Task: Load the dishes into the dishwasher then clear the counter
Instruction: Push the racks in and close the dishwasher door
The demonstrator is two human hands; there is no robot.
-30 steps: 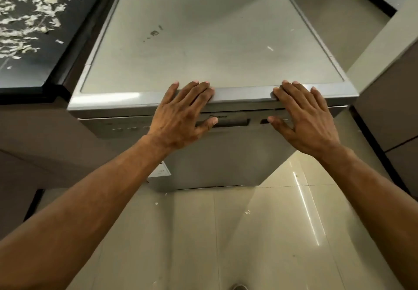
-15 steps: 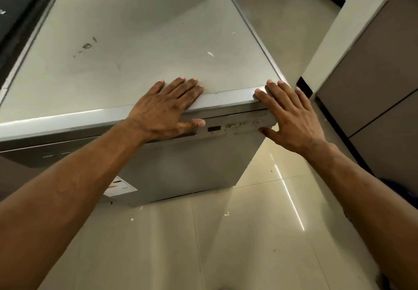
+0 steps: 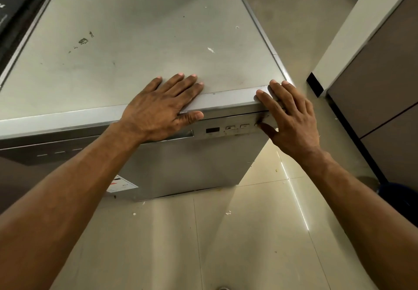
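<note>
At dishwasher [image 3: 140, 47] front edge: both hands have slid right. Now left hand [image 3: 158, 109] flat on top, right hand [image 3: 291, 120] fingers straight, holding nothing; thumb possibly on panel button [image 3: 244, 127]. With door [image 3: 192, 161] shut, likely starting cycle.

Brushed matt metal dishwasher [image 3: 140, 47]; glossy, smooth tiled floor [image 3: 248, 233].

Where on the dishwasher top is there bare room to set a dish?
The dishwasher top is bare from the dark stain rightward to the right rim, bar one white scrap, and back to the rear rim. Front edge is crowded: left hand mid-front, right hand on the front right corner.
</note>
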